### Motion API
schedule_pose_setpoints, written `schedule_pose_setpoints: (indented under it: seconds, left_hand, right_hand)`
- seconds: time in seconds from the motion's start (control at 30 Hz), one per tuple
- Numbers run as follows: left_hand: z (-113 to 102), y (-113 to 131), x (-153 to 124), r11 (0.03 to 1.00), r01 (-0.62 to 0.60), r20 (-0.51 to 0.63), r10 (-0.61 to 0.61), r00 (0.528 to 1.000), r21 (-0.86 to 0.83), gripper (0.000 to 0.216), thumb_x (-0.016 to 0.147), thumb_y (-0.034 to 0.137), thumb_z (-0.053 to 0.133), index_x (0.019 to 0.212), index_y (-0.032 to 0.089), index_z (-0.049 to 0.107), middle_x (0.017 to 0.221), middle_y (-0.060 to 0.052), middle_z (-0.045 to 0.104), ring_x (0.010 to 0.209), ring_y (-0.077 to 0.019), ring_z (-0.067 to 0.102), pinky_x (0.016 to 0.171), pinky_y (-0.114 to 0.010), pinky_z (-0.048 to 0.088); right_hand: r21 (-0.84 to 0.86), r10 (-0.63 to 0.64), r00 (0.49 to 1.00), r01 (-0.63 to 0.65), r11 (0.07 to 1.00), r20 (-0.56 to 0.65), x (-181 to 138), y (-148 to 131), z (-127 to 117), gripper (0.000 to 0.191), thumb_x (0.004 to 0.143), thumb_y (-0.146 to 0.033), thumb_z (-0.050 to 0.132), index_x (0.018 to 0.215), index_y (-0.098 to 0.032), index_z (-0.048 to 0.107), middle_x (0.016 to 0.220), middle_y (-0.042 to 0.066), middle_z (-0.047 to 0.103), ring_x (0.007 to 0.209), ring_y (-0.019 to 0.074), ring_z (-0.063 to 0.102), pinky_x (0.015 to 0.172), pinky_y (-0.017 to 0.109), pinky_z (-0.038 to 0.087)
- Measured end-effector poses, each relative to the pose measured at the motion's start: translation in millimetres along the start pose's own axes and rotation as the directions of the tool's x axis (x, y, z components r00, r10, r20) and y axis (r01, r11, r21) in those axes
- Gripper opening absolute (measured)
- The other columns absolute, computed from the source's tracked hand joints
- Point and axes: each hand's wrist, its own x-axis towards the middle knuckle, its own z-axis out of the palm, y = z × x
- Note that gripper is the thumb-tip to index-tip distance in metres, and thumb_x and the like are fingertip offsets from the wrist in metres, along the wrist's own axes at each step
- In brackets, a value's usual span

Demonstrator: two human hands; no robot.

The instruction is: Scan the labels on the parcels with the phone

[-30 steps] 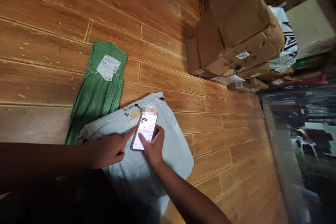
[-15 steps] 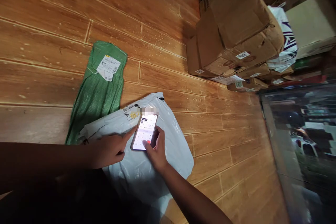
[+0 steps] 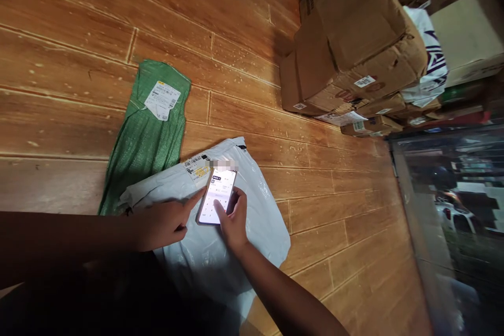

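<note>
Wood-look floor planks point(image 3: 79, 26) fill most of the view, speckled with pale flecks; at two o'clock a heap of dented cardboard boxes point(image 3: 354, 42) sits on them, each shut and labelled, so what they hold cannot be told; a white printed bag point(image 3: 431, 63) is wedged against the heap at three o'clock, and a glass door point(image 3: 452, 210) closes off the four o'clock corner with a blurred street scene in it. At ten o'clock of the hands lies a flat green mailer point(image 3: 144, 142), sealed, its white shipping label point(image 3: 162, 100) at the far end; its near end slips under a grey-white poly mailer point(image 3: 220, 252), also sealed and crumpled, contents unseen, with a barcode label point(image 3: 197, 165) near its far edge. On this mailer, at the centre of the view, rests a phone point(image 3: 216, 197) with its lit screen up; the right hand point(image 3: 233, 223) cups its near right edge, fingers curled around the side and thumb on the screen; the left hand point(image 3: 163, 223) lies at nine o'clock of the phone, mostly closed, its forefinger stretched out to touch the phone's left edge and holding nothing.
</note>
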Motion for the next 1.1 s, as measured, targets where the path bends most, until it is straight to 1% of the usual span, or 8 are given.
schedule_pose_setpoints:
  seconds: [0.1,0.3,0.43,0.53,0.67,0.87,1.0,1.1]
  left_hand:
    - [3,-2,0,1.0,-0.018,-0.021,0.018,1.0,-0.001,0.094,0.075,0.017,0.047,0.153,0.019,-0.006,0.07,0.004,0.063,0.062,-0.0156,0.057,0.057,-0.025,0.039]
    - [2,-2,0,0.999,0.031,0.0,-0.031,1.0,0.013,0.094,0.076,0.019,0.049,0.153,0.02,-0.004,0.072,0.002,0.064,0.063,-0.0168,0.057,0.056,-0.026,0.039]
    - [-1,0,0,0.999,0.035,0.039,-0.035,0.999,0.004,0.093,0.077,0.018,0.048,0.153,0.019,-0.006,0.073,0.003,0.064,0.065,-0.017,0.057,0.058,-0.026,0.039]
    - [0,0,0,1.0,0.016,0.021,-0.017,1.0,0.002,0.092,0.077,0.018,0.047,0.153,0.02,-0.005,0.074,0.002,0.065,0.067,-0.0175,0.058,0.061,-0.027,0.041]
    - [3,-2,0,1.0,0.005,0.001,-0.005,1.0,0.005,0.092,0.076,0.017,0.048,0.153,0.02,-0.002,0.072,0.003,0.065,0.064,-0.0171,0.057,0.06,-0.027,0.04]
    - [0,1,0,1.0,0.0,-0.001,0.0,1.0,0.018,0.096,0.074,0.016,0.048,0.152,0.019,-0.007,0.07,0.004,0.065,0.061,-0.0162,0.058,0.057,-0.025,0.039]
    - [1,0,0,1.0,-0.007,0.001,0.007,1.0,0.001,0.095,0.074,0.016,0.048,0.152,0.019,-0.006,0.069,0.004,0.065,0.061,-0.0157,0.057,0.057,-0.025,0.039]
    - [2,-2,0,1.0,-0.017,-0.017,0.017,1.0,-0.008,0.093,0.075,0.017,0.048,0.153,0.02,-0.003,0.07,0.005,0.064,0.06,-0.0154,0.056,0.056,-0.025,0.039]
  right_hand:
    - [-0.036,-0.021,1.0,0.021,0.999,0.01,-1,0,-1,0.052,0.075,-0.039,0.068,0.119,-0.02,0.046,0.108,0.007,0.057,0.098,0.0233,0.056,0.087,0.042,0.048]
    - [-0.052,-0.096,0.977,0.108,0.993,0.189,-5,-5,-16,0.069,0.071,-0.035,0.071,0.13,-0.021,0.038,0.119,0.01,0.05,0.114,0.0279,0.05,0.101,0.05,0.041]
    - [-0.063,-0.113,0.981,0.124,0.99,0.16,-6,-12,-18,0.055,0.086,-0.036,0.057,0.134,-0.021,0.035,0.123,0.012,0.049,0.116,0.0277,0.049,0.102,0.051,0.041]
    - [-0.186,-0.219,0.96,0.251,0.95,0.172,-8,-16,-16,0.059,0.092,-0.035,0.05,0.144,-0.022,0.027,0.123,0.013,0.047,0.115,0.0283,0.047,0.099,0.052,0.042]
    - [-0.302,-0.315,0.916,0.382,0.873,0.25,-11,-13,-16,0.065,0.091,-0.037,0.049,0.149,-0.022,0.024,0.115,0.013,0.043,0.108,0.0301,0.045,0.091,0.053,0.045]
    - [-0.346,-0.308,0.913,0.39,0.854,0.268,-10,-11,-16,0.066,0.09,-0.037,0.048,0.15,-0.024,0.024,0.11,0.011,0.039,0.103,0.0298,0.044,0.087,0.054,0.045]
    - [-0.385,-0.278,0.908,0.39,0.837,0.314,-6,-18,-15,0.062,0.09,-0.04,0.048,0.149,-0.027,0.032,0.104,0.009,0.039,0.095,0.0279,0.043,0.082,0.052,0.047]
    - [-0.382,-0.263,0.918,0.367,0.848,0.297,-5,-19,-15,0.066,0.089,-0.042,0.049,0.15,-0.027,0.028,0.103,0.009,0.04,0.095,0.0278,0.044,0.082,0.052,0.047]
